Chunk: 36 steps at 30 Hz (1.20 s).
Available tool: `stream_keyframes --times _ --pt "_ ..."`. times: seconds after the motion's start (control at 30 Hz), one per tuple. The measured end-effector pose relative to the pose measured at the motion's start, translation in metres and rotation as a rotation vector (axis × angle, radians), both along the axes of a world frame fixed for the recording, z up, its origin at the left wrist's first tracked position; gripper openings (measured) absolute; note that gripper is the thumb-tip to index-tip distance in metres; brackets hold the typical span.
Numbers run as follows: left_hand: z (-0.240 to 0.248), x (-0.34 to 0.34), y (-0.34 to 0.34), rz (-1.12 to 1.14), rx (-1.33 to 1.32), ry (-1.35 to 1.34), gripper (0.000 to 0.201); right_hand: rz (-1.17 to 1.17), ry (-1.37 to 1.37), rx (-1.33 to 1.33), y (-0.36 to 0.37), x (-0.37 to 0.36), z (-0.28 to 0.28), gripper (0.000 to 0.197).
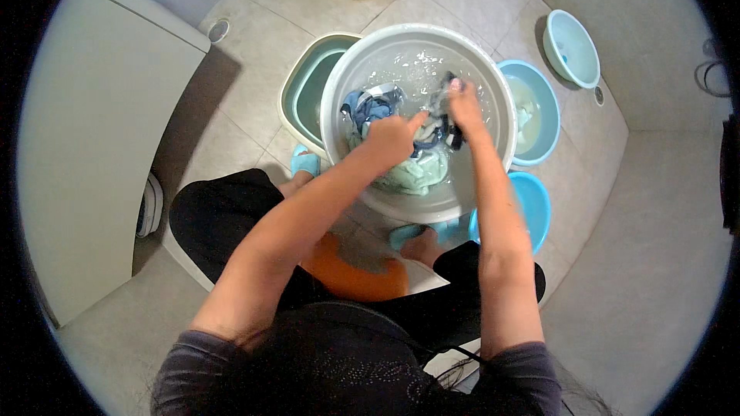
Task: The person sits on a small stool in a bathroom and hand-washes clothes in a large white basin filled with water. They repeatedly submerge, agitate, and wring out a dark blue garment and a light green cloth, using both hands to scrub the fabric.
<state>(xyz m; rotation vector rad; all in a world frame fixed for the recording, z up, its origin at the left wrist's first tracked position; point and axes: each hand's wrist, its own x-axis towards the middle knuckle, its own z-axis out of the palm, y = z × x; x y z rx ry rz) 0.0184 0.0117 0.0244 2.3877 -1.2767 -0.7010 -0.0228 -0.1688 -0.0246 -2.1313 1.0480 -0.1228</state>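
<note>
A large whitish basin (pixel 333 119) of water stands in front of me with wet clothes in it. My left hand (pixel 391 141) is closed over the middle of the clothes, its thumb at the edge of a grey and dark garment (pixel 436 125). On the right side of the basin my right hand (pixel 465 105), a little blurred, is closed on the same garment, whose dark end shows above its fingers. A blue garment (pixel 371 106) lies in the water left of my hands. Pale green cloth (pixel 418 173) floats nearest to me.
A pale tub (pixel 291 96) with a green inside stands partly under the basin's left side. Three light-blue basins, a far one (pixel 572 48), a middle one (pixel 546 119) with cloudy water and cloth, and a near one (pixel 537 212), stand on the right. A white cabinet (pixel 100 131) is at left.
</note>
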Motion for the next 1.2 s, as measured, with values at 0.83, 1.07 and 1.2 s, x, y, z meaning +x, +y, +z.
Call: stream_keyframes --times 0.83,1.07,1.2 --pt "-0.023 0.008 -0.046 0.083 0.107 -0.258 0.068 -0.149 -0.729 0.047 0.004 -0.045 0.094 0.022" --pt "-0.012 0.025 -0.025 0.359 -0.218 0.147 0.043 -0.26 -0.792 -0.154 -0.006 -0.04 0.104 0.014" --pt "-0.003 0.02 -0.027 0.289 -0.048 0.039 0.057 -0.128 -0.429 -0.302 -0.002 -0.036 0.051 0.025"
